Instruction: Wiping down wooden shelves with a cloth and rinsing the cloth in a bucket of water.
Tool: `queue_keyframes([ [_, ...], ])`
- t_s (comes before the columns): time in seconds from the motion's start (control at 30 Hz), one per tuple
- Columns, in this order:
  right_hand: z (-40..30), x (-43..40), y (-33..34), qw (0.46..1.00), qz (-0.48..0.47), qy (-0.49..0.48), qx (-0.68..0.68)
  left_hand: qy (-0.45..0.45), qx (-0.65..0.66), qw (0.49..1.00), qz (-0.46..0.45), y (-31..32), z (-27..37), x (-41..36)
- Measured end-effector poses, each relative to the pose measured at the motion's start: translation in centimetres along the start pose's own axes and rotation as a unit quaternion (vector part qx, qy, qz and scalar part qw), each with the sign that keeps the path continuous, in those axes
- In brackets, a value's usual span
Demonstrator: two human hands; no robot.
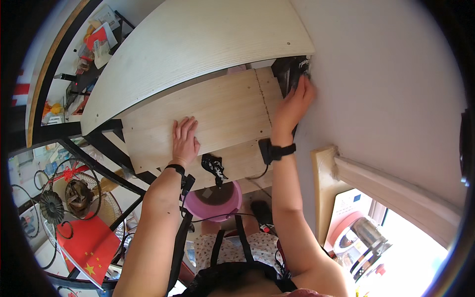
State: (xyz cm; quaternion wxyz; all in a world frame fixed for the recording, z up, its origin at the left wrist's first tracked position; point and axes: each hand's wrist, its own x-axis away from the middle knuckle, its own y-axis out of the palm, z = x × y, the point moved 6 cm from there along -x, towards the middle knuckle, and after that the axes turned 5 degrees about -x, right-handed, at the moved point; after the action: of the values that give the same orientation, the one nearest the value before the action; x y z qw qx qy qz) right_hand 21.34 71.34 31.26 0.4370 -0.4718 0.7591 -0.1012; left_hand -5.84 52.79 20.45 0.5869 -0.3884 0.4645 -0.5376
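Note:
My left hand (184, 138) lies palm down on a pale wooden board (207, 107), which looks like a stair tread. Up by the wall, my right hand (295, 102) reaches to the board's right end. Its fingertips meet a dark, glossy patch (293, 72) with white streaks; whether they grip anything there is hidden. A crumpled black cloth with whitish marks (213, 167) hangs over the edge of a lower board (245, 157). Beneath it stands a pink basin (239, 198) holding dark, brownish liquid.
A wider pale board (207, 41) overhangs at the top, against the white wall (371, 85). Black metal framing (107, 148) runs along the left. Beyond it are a wire ornament (79, 193) and a red flag (89, 247). A glass pot (360, 237) stands by the bright window. A cable (222, 215) crosses near the basin.

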Motion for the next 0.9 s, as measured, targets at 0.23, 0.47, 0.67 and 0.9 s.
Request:
queue_keyframes([
  [0.23,-0.6,-1.1,0.1,0.999,-0.026,0.003,0.022,-0.006,-0.005,1.000,-0.003,-0.5,0.0,0.1],
  [0.47,1.0,1.0,-0.8,0.999,-0.043,0.006,0.014,0.000,0.001,1.000,0.010,-0.5,0.0,0.1],
  [0.67,-0.2,0.0,0.5,0.999,-0.023,-0.015,0.046,0.005,0.001,1.000,0.011,-0.5,-0.1,0.2],
  [0.9,-1.4,-2.1,-0.5,0.999,-0.050,-0.008,0.006,-0.003,0.005,1.000,0.006,-0.7,-0.3,0.2],
])
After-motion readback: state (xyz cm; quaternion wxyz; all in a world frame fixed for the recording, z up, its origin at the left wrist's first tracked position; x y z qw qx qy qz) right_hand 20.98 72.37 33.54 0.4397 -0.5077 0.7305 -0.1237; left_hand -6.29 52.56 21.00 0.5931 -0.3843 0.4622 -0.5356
